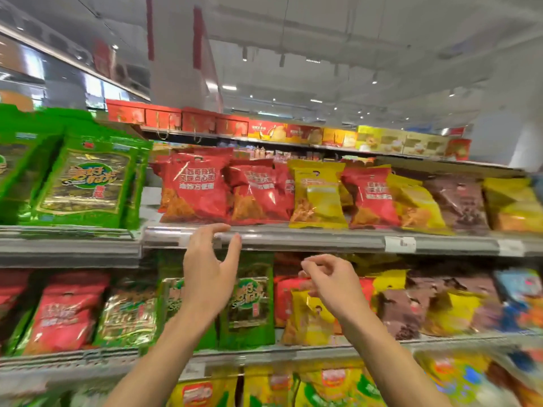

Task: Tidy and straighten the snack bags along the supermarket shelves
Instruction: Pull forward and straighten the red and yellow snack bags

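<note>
We have both bare forearms raised in front of us, reaching up and forward from the bottom of the view, well apart at the elbows and drawing nearer at the hands. Our left hand (209,270) is the higher one, back toward us, fingers loosely spread and bent a little, the thumb standing off to the right so that a wide gap shows between it and the fingers; it holds nothing. Our right hand (330,284) sits lower and to the right, wrist bent, its fingers loosely curled leftward with the tips close together, and nothing visibly held in them.
</note>
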Available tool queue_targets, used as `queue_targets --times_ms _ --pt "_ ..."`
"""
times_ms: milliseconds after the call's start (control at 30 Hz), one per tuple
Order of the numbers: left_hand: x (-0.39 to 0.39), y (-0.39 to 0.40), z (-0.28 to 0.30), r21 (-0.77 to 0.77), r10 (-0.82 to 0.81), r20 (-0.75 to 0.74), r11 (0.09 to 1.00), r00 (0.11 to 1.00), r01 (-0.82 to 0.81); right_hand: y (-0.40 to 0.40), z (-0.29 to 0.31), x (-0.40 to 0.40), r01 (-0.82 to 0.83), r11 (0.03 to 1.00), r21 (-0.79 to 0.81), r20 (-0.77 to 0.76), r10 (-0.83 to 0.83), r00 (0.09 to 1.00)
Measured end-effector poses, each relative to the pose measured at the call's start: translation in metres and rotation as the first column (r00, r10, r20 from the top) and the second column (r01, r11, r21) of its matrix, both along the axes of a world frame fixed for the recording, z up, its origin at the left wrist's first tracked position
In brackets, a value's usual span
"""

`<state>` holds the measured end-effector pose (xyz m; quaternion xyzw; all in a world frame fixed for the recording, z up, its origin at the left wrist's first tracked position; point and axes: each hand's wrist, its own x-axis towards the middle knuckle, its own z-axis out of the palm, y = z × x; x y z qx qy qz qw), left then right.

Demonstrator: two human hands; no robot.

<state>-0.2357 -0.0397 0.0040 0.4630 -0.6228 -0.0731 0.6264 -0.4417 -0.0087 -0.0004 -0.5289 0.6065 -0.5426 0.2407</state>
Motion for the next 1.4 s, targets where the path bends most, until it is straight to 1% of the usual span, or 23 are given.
queue_targets --times_ms 67,167,267,333,433,500,567,600,667,700,733,800,900,967,1067,1133,1167,1267,1333,1400 --pt "-0.035 -0.001 0.003 0.02 -0.033 0.006 0.999 0.999 0.033 0.001 0.0 -0.039 0.029 0.999 0.013 0.061 -0.03 0.998" --pt "-0.075 -0.007 0.012 0.009 -0.073 0.009 0.997 0.997 0.073 -0.005 0.004 -0.086 0.066 0.998 0.017 0.11 -0.068 0.992" --pt "-0.102 -0.018 0.023 -0.015 -0.1 0.038 0.995 0.994 0.101 -0.022 0.013 -0.121 0.091 0.996 0.008 0.094 -0.091 0.991" --pt "-0.114 -0.03 0.03 -0.036 -0.087 0.084 0.995 0.993 0.09 -0.035 0.022 -0.139 0.11 0.994 -0.025 0.074 -0.108 0.991" --pt "-0.129 -0.053 0.042 -0.006 -0.061 0.176 0.998 0.982 0.063 -0.053 0.041 -0.161 0.199 0.974 -0.107 -0.003 -0.201 0.98" --pt "-0.139 -0.068 0.051 0.033 -0.036 0.215 0.999 0.976 0.03 -0.066 0.057 -0.171 0.279 0.942 -0.186 -0.105 -0.302 0.948" --pt "-0.147 -0.081 0.061 0.061 0.015 0.267 0.998 0.964 -0.033 -0.079 0.074 -0.178 0.322 0.909 -0.264 -0.196 -0.377 0.905" --pt "-0.151 -0.086 0.066 0.087 0.025 0.293 0.995 0.956 -0.052 -0.086 0.082 -0.182 0.321 0.907 -0.275 -0.223 -0.385 0.896" --pt "-0.156 -0.098 0.074 0.175 -0.031 0.314 0.984 0.949 -0.026 -0.1 0.092 -0.19 0.302 0.929 -0.213 -0.297 -0.356 0.886" --pt "-0.158 -0.103 0.077 0.233 -0.088 0.301 0.972 0.95 0.016 -0.106 0.096 -0.194 0.279 0.947 -0.158 -0.324 -0.317 0.891" --pt "-0.159 -0.107 0.08 0.294 -0.146 0.277 0.954 0.95 0.061 -0.112 0.099 -0.198 0.236 0.966 -0.104 -0.321 -0.257 0.912" --pt "-0.161 -0.112 0.083 0.388 -0.228 0.231 0.913 0.946 0.125 -0.12 0.103 -0.204 0.101 0.995 0.005 -0.275 -0.096 0.957" --pt "-0.161 -0.112 0.083 0.432 -0.255 0.2 0.89 0.946 0.149 -0.129 0.104 -0.213 -0.043 0.988 0.149 -0.289 0.085 0.954" --pt "-0.161 -0.111 0.085 0.442 -0.266 0.165 0.881 0.95 0.17 -0.133 0.104 -0.216 -0.096 0.979 0.181 -0.28 0.145 0.949" --pt "-0.163 -0.109 0.089 0.49 -0.302 0.089 0.843 0.949 0.223 -0.139 0.099 -0.218 -0.14 0.979 0.149 -0.246 0.174 0.954" --pt "-0.167 -0.105 0.092 0.487 -0.312 0.006 0.831 0.95 0.269 -0.14 0.095 -0.216 -0.144 0.983 0.117 -0.223 0.167 0.96" --pt "-0.168 -0.103 0.092 0.475 -0.301 -0.03 0.835 0.953 0.279 -0.14 0.093 -0.216 -0.129 0.987 0.091 -0.244 0.148 0.958" --pt "-0.166 -0.097 0.092 0.466 -0.26 -0.099 0.841 0.961 0.275 -0.137 0.09 -0.216 -0.111 0.993 -0.051 -0.328 0.088 0.941" --pt "-0.163 -0.095 0.091 0.454 -0.245 -0.118 0.848 0.962 0.272 -0.134 0.087 -0.216 -0.134 0.981 -0.14 -0.324 0.082 0.942" --pt "-0.164 -0.092 0.091 0.428 -0.227 -0.155 0.861 0.961 0.273 -0.131 0.087 -0.217 -0.127 0.971 -0.201 -0.288 0.066 0.956"
